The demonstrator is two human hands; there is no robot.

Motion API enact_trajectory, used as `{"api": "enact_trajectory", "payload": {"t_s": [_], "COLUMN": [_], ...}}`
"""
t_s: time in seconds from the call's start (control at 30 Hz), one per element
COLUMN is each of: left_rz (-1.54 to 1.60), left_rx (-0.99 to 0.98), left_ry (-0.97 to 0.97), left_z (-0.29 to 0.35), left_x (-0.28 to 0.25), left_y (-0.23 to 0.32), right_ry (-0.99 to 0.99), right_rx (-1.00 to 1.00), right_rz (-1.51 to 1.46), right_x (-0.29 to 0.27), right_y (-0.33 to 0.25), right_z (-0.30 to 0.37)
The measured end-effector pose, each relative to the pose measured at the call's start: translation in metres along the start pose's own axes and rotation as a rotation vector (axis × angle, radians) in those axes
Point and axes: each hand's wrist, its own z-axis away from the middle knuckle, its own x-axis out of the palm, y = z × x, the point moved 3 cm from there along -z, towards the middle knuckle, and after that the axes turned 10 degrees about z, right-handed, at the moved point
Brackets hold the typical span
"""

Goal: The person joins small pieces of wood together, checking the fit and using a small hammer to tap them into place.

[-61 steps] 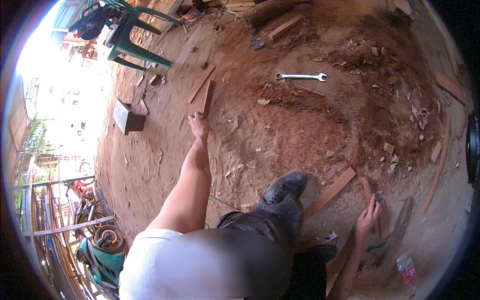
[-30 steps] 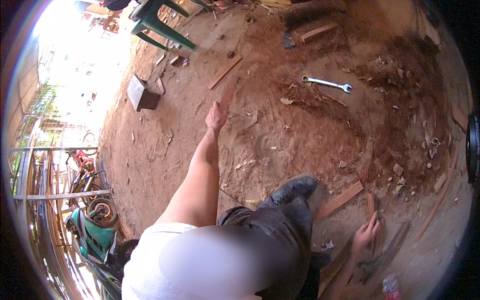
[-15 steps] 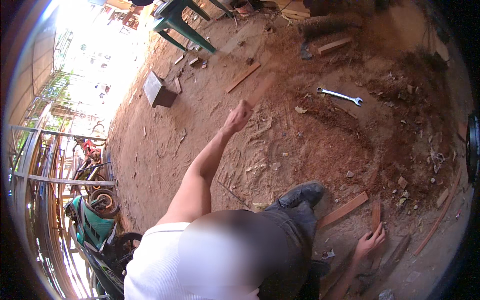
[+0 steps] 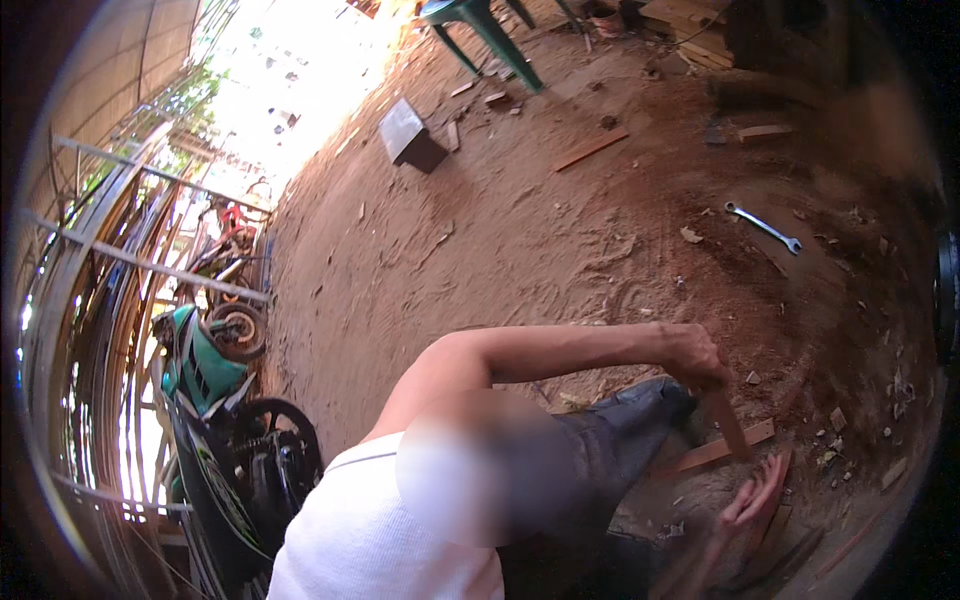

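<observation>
The left hand is closed around a short reddish wooden strip, held just above a longer reddish wooden slat lying on the dirt floor. The right hand, fingers spread and holding nothing, hovers near right. Judged early: strip collected, not yet set down. A silver spanner lies far right, untouched.

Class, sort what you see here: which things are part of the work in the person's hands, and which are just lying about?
In hand:
left hand gripping a short wooden strip
right hand open over wood strips on the ground

Lying about:
spanner
green plastic chair
grey block
green motorbike
</observation>
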Motion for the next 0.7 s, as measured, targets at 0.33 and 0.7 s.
{"api": "enact_trajectory", "payload": {"t_s": [0.33,0.7], "left_rz": [0.322,0.604], "left_rx": [-0.062,0.189], "left_ry": [0.399,0.581], "left_z": [0.066,0.019], "left_x": [-0.009,-0.023], "left_y": [0.046,0.09], "right_ry": [-0.512,-0.026], "right_rx": [0.113,-0.145], "right_rz": [-0.08,0.187], "right_x": [0.046,-0.011], "right_y": [-0.006,-0.022], "right_z": [0.019,0.023]}}
